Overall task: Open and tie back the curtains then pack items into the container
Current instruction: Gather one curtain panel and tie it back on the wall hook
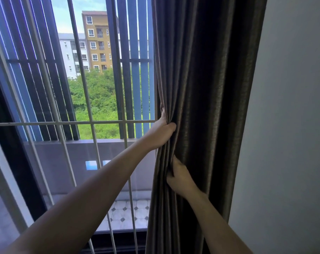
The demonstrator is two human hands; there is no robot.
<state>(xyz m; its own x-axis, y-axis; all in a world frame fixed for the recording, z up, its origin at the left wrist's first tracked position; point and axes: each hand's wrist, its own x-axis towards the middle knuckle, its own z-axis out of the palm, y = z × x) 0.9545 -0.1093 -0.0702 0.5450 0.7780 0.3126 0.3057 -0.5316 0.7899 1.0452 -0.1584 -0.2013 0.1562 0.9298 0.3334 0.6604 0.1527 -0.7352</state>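
A dark brown curtain [206, 88] hangs gathered in folds at the right side of the window, against the wall. My left hand [162, 131] grips the curtain's left edge at mid height, fingers wrapped into the folds. Lower down, my right hand [179, 176] clutches the same bunched edge, its fingertips hidden in the fabric. No tie-back and no container are in view.
A window with a white metal grille [91, 123] fills the left and middle, with dark vertical slats, trees and buildings outside. A tiled balcony floor [129, 213] lies below. A plain grey wall [291, 125] stands right of the curtain.
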